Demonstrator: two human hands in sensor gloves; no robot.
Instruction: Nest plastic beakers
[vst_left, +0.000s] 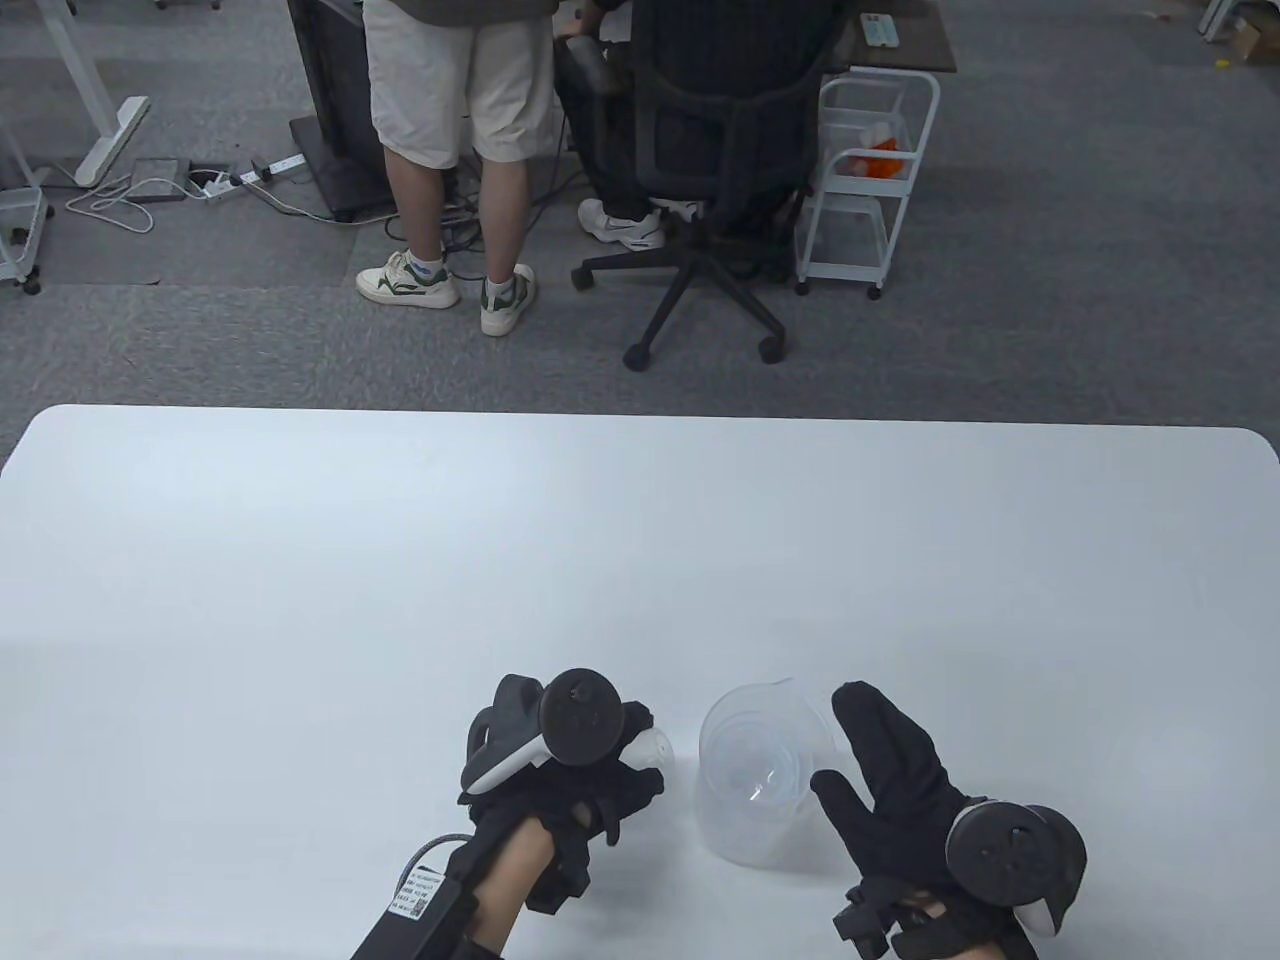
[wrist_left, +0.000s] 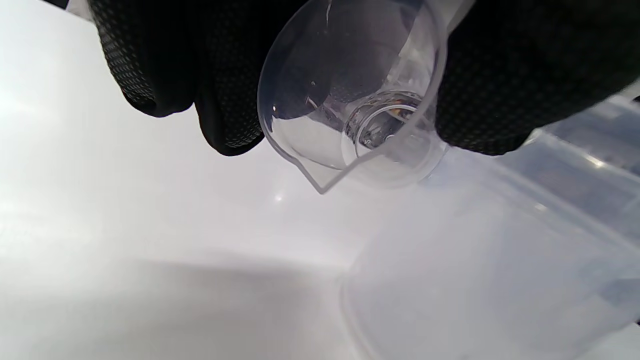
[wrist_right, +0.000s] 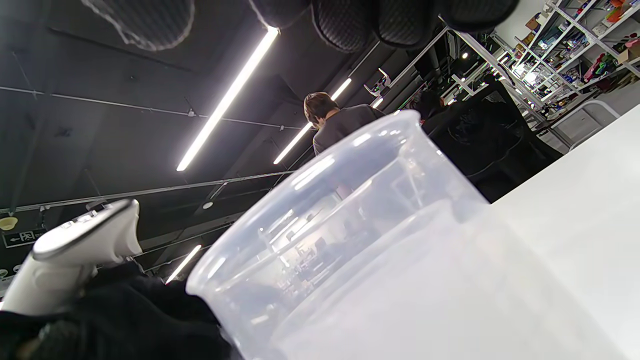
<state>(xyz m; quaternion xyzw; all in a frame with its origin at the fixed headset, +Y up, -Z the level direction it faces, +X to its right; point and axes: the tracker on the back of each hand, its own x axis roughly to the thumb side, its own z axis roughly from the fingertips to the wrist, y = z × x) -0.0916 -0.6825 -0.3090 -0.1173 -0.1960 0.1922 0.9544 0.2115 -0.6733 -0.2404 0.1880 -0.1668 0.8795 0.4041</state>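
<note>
Large clear beaker (vst_left: 757, 775) upright, small beaker (wrist_left: 350, 95) tilted, seemingly hand-held (vst_left: 560, 770)

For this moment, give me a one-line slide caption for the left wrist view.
Left hand holds a small clear beaker, spout down, beside the large beaker on the white table.

Landmark: large beaker (vst_left: 757, 775), upright near the table's (vst_left: 300, 560) front edge. Left hand (vst_left: 560, 775) just left of it, holding a small beaker (wrist_left: 350, 100); narrow gap between. Right hand (vst_left: 905, 790), fingers spread, close against its right side. Table beyond the large beaker and far left and right of it is bare white surface. Mouth faces up, uncovered.
</note>
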